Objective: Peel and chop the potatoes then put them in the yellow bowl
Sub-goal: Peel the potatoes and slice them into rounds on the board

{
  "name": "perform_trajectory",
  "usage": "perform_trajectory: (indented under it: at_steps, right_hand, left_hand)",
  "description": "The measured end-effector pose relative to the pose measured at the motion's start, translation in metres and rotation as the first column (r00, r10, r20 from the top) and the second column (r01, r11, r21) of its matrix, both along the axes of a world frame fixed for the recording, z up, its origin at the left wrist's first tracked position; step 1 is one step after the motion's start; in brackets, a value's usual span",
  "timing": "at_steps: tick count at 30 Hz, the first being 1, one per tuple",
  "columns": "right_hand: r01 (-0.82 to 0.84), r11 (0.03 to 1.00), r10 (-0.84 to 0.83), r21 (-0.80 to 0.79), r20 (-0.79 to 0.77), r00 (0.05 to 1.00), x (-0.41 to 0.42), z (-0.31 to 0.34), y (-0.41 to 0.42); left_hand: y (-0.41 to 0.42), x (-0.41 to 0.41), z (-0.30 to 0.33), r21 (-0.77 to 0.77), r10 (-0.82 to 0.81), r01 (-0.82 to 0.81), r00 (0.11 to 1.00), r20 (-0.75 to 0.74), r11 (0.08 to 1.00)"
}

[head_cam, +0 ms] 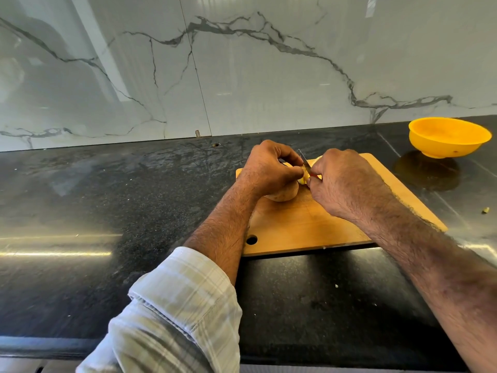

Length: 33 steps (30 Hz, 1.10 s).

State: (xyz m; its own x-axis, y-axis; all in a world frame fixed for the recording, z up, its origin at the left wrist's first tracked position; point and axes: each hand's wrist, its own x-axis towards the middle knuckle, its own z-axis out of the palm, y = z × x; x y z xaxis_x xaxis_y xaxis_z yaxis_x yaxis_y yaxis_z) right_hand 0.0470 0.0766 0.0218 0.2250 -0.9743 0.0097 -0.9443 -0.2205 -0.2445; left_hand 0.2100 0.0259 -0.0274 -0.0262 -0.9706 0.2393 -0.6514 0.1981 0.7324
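Over the wooden cutting board (304, 227), my left hand (269, 168) grips a potato (305, 175) whose pale yellow flesh shows between the two hands. My right hand (341, 181) holds a small knife (304, 158), its blade against that potato; the handle is hidden in the fist. A second, unpeeled brown potato (285, 193) lies on the board just under my left hand. At the far right of the counter stands the yellow bowl (449, 137); I see nothing inside it.
The board lies on a black stone counter (121, 200) backed by a white marble wall (242, 63). A small scrap (485, 210) lies on the counter right of the board. A few crumbs dot the counter near its front edge.
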Motion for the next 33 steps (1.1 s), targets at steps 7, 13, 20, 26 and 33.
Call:
perform_trajectory:
  at_steps: [7, 13, 20, 26, 33]
  right_hand:
    - [0.009, 0.999, -0.007, -0.043, 0.042, 0.999, 0.006, -0.002, -0.009]
    - [-0.013, 1.0, 0.013, 0.004, -0.051, 0.999, 0.002, -0.001, 0.0]
    - [0.01, 1.0, -0.01, 0.018, -0.013, 1.0, 0.009, -0.003, -0.009]
    - [0.004, 0.999, -0.006, -0.043, -0.05, 0.999, 0.002, -0.019, 0.003]
    - [-0.037, 0.999, 0.036, -0.006, -0.108, 0.994, -0.001, -0.017, 0.004]
  left_hand:
    - [0.001, 0.001, -0.003, -0.034, -0.026, 0.026, 1.0, 0.014, 0.999]
    - [0.002, 0.001, -0.001, -0.029, 0.006, -0.006, 1.0, 0.003, 1.0]
    - [0.001, 0.001, -0.003, -0.024, -0.006, 0.006, 1.0, 0.014, 1.0]
    - [-0.002, 0.002, -0.006, -0.034, 0.04, -0.039, 0.999, 0.017, 0.999]
    - [0.0, 0.006, -0.004, -0.004, 0.016, -0.016, 1.0, -0.01, 1.0]
